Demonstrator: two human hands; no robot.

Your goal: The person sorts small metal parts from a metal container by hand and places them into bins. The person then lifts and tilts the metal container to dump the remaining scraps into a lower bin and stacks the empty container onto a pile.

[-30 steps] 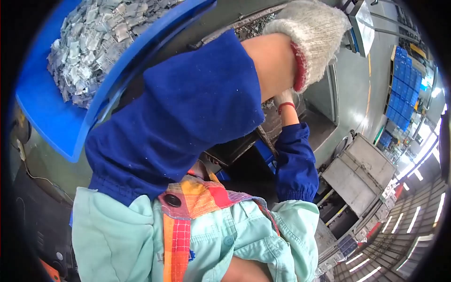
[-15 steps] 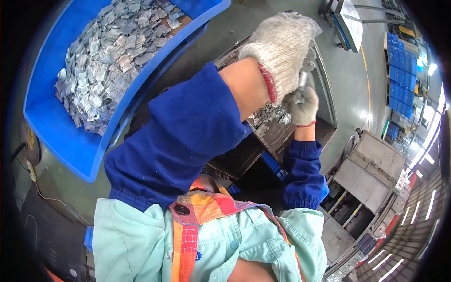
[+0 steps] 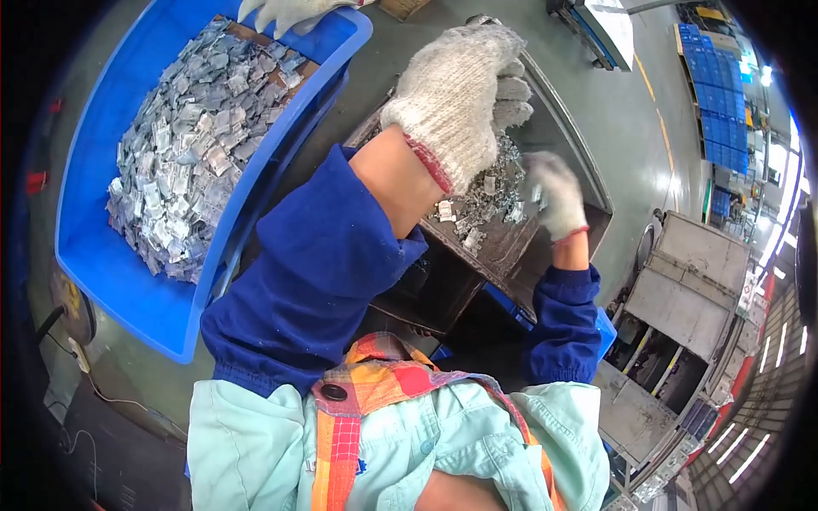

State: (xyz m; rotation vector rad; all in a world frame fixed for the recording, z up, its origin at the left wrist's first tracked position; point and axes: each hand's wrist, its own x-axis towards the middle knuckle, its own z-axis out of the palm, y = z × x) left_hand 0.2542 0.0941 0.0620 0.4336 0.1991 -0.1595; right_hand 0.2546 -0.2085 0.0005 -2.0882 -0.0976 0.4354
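Note:
My left hand (image 3: pixel 460 98), in a white knitted glove with a red cuff, is over the dark metal tray (image 3: pixel 567 102). Its fingers curl toward the right; whatever they hold is hidden. Right of it, my right hand (image 3: pixel 558 196), also gloved and smeared by motion, is closed with a small shiny metal piece (image 3: pixel 536 195) showing at its fingertips. Between and below the hands, a heap of small metal pieces (image 3: pixel 490 200) lies in the tray, partly covered by my left hand.
A large blue bin (image 3: pixel 204 319) full of flat grey metal pieces (image 3: pixel 183 157) stands at the left. Another person's gloved hand (image 3: pixel 294 13) is at its far rim. Stacked blue crates (image 3: pixel 720 106) and a grey metal cart (image 3: pixel 673 285) are on the right.
My hands have moved apart: the left went leftward, the right slightly down, uncovering more of the heap. Another person's gloved hand has appeared at the blue bin.

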